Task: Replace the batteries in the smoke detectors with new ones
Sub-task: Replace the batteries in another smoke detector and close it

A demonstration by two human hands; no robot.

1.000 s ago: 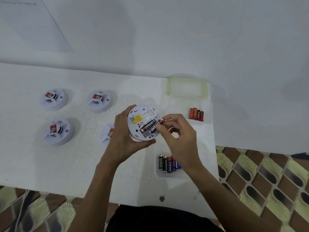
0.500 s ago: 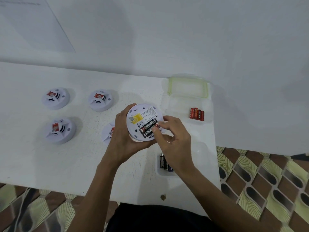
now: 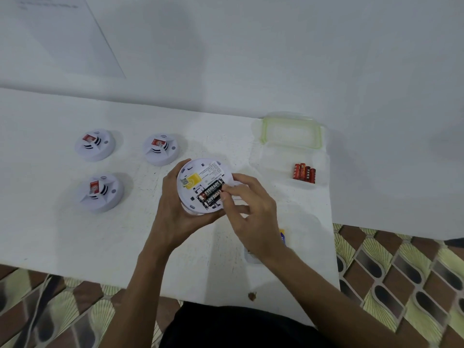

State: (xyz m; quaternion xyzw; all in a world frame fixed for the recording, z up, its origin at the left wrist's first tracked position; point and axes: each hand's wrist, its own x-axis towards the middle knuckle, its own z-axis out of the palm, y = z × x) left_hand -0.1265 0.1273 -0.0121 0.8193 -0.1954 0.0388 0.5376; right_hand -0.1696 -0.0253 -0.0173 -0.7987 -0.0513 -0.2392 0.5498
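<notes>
- Table (image 3: 62, 234): white, filling the middle of the frame. It carries three smoke detectors at centre left, face up: (image 3: 95, 144), (image 3: 160, 149), (image 3: 100, 192). Whether these have been serviced cannot be told; no battery bay is visible on them.
- Held detector (image 3: 198, 177): at frame centre, turned back-side up, cradled in the left hand (image 3: 175, 212), whose fingers are closed around its rim.
- Right hand (image 3: 253, 209): its fingers (image 3: 227, 189) are pinched on the end of the black batteries (image 3: 210, 193), two cells lying side by side in the bay. Judgement: seating is under way; the bay cover is not yet refitted.
- Clear lid (image 3: 291, 133) with green rim: upper right of the table, empty.
- Red batteries (image 3: 304, 173): four cells, right of centre; old or new cannot be told.
- Hidden: a battery tray under the right wrist, only its white edge (image 3: 249, 258) showing.
</notes>
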